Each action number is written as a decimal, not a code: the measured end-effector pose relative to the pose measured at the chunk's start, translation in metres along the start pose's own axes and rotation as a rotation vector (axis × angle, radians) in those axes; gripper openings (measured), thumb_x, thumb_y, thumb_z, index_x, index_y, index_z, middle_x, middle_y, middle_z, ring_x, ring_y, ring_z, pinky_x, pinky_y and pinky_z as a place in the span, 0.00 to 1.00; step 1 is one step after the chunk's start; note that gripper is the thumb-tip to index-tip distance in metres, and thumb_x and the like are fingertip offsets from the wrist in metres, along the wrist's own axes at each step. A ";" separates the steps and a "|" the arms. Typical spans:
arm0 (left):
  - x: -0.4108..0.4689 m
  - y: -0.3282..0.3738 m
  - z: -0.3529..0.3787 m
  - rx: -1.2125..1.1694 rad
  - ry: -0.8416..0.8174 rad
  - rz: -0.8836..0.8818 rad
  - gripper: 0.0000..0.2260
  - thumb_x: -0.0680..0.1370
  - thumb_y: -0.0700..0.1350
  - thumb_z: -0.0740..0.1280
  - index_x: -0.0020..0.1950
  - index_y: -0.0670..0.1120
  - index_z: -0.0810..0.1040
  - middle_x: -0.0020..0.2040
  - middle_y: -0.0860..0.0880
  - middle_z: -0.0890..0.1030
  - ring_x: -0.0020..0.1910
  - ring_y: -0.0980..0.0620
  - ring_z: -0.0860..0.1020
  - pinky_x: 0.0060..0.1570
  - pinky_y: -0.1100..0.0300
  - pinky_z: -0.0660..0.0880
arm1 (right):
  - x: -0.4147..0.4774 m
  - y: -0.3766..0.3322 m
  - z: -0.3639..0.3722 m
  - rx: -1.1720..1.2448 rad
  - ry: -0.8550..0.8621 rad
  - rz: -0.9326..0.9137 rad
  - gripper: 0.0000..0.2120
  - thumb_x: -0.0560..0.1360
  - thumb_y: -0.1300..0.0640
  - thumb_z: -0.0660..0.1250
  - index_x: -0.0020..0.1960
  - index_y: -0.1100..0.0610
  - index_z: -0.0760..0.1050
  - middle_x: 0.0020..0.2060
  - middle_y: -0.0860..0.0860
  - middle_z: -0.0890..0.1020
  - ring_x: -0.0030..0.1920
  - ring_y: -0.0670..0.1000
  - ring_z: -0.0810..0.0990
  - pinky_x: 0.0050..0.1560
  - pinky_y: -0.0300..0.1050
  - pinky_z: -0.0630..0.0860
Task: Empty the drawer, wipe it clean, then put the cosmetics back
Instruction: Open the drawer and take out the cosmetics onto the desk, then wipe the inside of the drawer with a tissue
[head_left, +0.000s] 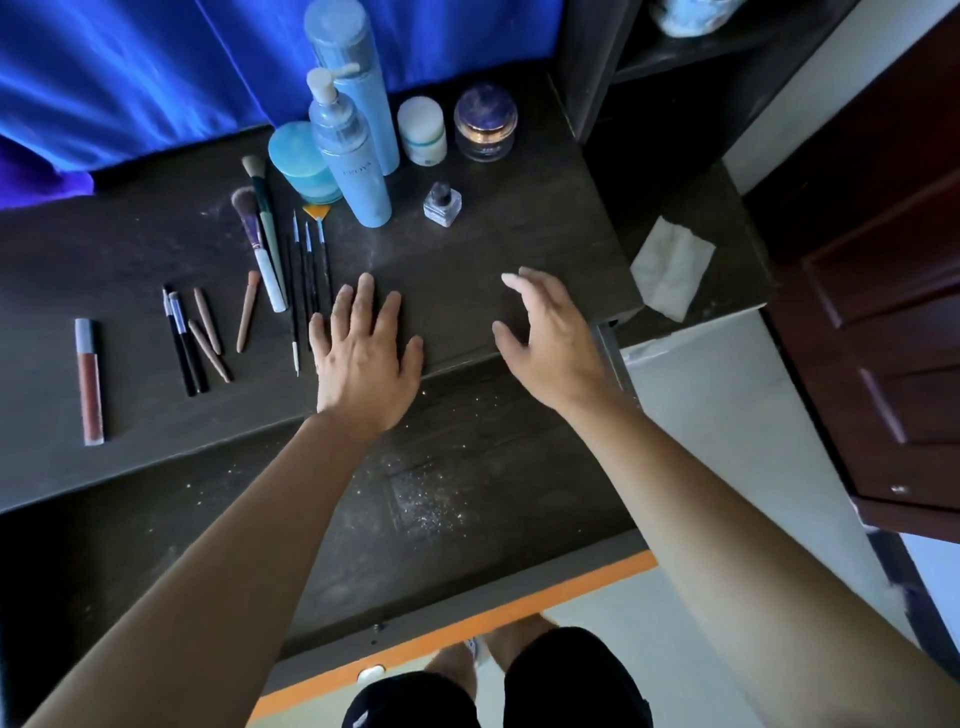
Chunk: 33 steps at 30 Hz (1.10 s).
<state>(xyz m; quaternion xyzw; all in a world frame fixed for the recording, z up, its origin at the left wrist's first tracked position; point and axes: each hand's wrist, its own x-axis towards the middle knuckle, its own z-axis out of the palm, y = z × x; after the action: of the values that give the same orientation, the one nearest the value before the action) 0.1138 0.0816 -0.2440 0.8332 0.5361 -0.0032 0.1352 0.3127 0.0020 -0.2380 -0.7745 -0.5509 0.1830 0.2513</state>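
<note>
Lip gloss (89, 382): flat on worktop (467, 270) at 9 o'clock of frame; long axis 12–6, grey cap toward 12.

Small pencils and brushes (192, 338): laid just right of gloss, axes roughly 11–5.

Large brushes (265, 249) and thin liners (311, 270): at 11 o'clock of left grip, heads toward 12, handles toward 6.

Bottles (358, 171), jars (422, 130), nail polish (442, 203): stood upright at 12 o'clock of frame.

Left grip (363, 353): laid flat on worktop near its front edge, fingers straight and spread toward 12; nothing held.

Drawer (493, 431): pulled out toward 6 below the worktop, under both forearms. No cosmetics seen in it; pale glitter and dust are scattered over its floor. Long axis judged to run about 8–2, parallel to worktop edge.

Right grip (550, 343): raised over the worktop's right front corner, fingers loosely spread and part curled; nothing held.

Wipe (672, 273): crumpled white sheet on a dark ledge at 2 o'clock of right grip, apart from it.

Judgement: emptying looks done; wiping not yet begun. The wipe is best taken by the right grip. Strokes are best run along the drawer's long axis, far corners first, so glitter is gathered toward one spot and lifted out, not spread.
</note>
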 end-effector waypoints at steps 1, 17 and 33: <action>-0.007 0.004 -0.001 -0.021 0.034 0.009 0.25 0.81 0.55 0.57 0.76 0.47 0.62 0.80 0.45 0.54 0.78 0.43 0.51 0.74 0.39 0.49 | -0.013 0.004 -0.006 -0.035 0.022 0.006 0.23 0.79 0.51 0.66 0.72 0.54 0.68 0.72 0.52 0.69 0.70 0.52 0.72 0.64 0.44 0.74; -0.029 0.159 0.008 -0.109 0.037 0.179 0.23 0.82 0.55 0.56 0.75 0.47 0.64 0.79 0.44 0.57 0.78 0.43 0.54 0.73 0.37 0.54 | -0.054 0.143 -0.102 -0.120 -0.051 0.404 0.22 0.81 0.48 0.61 0.73 0.55 0.67 0.70 0.56 0.69 0.70 0.56 0.70 0.64 0.50 0.72; 0.032 0.232 0.098 0.057 0.384 -0.042 0.23 0.82 0.57 0.54 0.73 0.47 0.69 0.76 0.45 0.65 0.76 0.45 0.61 0.71 0.38 0.55 | 0.062 0.285 -0.032 -0.280 0.034 0.233 0.17 0.78 0.48 0.67 0.63 0.57 0.76 0.61 0.58 0.75 0.60 0.60 0.73 0.53 0.53 0.76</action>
<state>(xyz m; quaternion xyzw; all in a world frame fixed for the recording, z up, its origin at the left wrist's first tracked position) 0.3487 -0.0027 -0.2916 0.8108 0.5689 0.1377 0.0068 0.5679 -0.0214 -0.3816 -0.8635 -0.4732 0.1194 0.1276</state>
